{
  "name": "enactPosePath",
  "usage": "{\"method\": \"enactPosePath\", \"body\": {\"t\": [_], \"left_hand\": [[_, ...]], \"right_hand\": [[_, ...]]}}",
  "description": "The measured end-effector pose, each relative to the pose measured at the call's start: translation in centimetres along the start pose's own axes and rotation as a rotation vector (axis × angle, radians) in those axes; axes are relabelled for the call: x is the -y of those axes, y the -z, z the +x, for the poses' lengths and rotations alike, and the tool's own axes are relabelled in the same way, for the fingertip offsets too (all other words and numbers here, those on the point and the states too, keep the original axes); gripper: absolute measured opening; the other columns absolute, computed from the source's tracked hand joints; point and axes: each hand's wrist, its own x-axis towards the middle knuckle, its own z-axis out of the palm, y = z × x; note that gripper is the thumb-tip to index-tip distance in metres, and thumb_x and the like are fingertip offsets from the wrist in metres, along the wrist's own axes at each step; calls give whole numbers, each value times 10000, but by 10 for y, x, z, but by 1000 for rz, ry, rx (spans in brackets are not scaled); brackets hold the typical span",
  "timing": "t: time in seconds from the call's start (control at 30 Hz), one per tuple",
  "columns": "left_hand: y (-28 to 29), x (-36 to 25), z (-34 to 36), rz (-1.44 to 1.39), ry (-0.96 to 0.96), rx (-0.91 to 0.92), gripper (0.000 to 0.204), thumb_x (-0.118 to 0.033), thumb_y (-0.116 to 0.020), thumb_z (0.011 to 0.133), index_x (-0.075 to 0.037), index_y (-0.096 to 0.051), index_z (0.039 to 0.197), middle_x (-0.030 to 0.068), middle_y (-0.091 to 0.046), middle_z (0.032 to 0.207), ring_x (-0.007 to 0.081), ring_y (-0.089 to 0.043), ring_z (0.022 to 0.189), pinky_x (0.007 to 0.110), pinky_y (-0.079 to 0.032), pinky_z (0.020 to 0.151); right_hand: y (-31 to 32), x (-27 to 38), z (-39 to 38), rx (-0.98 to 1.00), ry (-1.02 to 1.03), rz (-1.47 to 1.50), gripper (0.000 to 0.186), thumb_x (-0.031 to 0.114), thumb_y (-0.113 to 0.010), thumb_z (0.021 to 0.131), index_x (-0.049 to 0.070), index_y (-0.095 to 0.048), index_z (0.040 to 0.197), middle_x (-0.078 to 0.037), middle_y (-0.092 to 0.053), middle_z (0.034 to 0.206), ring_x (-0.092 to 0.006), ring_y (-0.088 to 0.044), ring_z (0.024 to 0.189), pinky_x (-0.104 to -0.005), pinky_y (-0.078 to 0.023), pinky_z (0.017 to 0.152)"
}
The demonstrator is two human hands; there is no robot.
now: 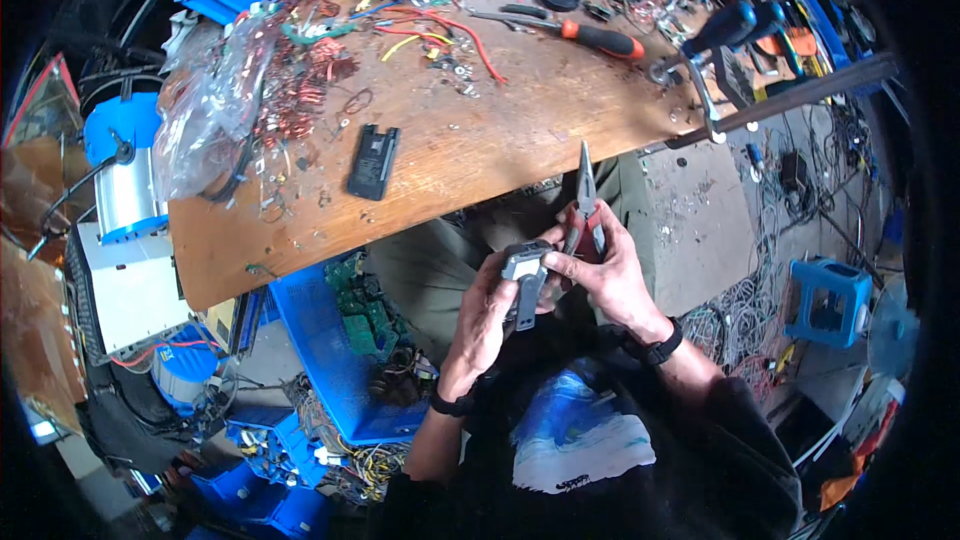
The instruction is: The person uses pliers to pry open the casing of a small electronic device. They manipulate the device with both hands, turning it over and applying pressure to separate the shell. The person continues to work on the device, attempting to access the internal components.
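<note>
My left hand (483, 318) grips a small dark grey device (526, 296) with a pale panel, held at lap height just past the table's front edge. My right hand (622, 275) holds red-handled long-nose pliers (586, 186), jaws pointing up toward the table, while its thumb presses on the device. A black plastic casing piece (371, 161) lies on the wooden table (480, 120) at the upper left of my hands.
Wire coils (300, 90), plastic bags (210, 110) and screwdrivers (600, 39) litter the table. A blue crate (325, 380) of circuit boards is below left, beside small bins (270, 440). A blue stool (827, 302) and tangled cables (730, 340) are on the right.
</note>
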Motion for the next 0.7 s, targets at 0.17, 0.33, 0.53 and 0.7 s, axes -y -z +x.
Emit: {"method": "enactPosePath", "body": {"t": [0.17, 0.33, 0.53, 0.7], "left_hand": [[-8, -1, 5, -4, 51, 34, 668, -577, -399, 1065, 1, -494, 1387, 138, -680, 1091, 176, -697, 864, 346, -625, 751], [-14, -6, 4, 149, 154, -18, 702, -595, -264, 1083, 3, -527, 1341, 140, -689, 1027, 192, -709, 796, 351, -630, 689], [-13, 0, 3, -46, 222, -2, 666, -549, -236, 1098, 9, -508, 1339, 169, -700, 1030, 238, -737, 805, 376, -643, 715], [-23, -9, 6, 49, 162, -75, 512, -388, -417, 1101, 18, -437, 1411, 189, -677, 1129, 289, -745, 912, 414, -647, 786]], "right_hand": [[10, -1, -1, 18, -56, 64, 448, 62, -818, 873, 64, -500, 1189, -38, -672, 1046, -79, -647, 833, -233, -552, 657], [14, -1, 2, 12, -63, 70, 419, 104, -819, 883, 65, -506, 1158, -18, -666, 976, -72, -640, 781, -224, -540, 626], [21, 0, 3, -14, -68, 32, 390, 130, -806, 903, 63, -511, 1148, 3, -666, 916, -64, -631, 723, -216, -523, 598], [29, -6, 2, -28, -41, 141, 405, 115, -802, 904, 56, -521, 1190, -9, -661, 969, -77, -639, 785, -227, -537, 627]]}}
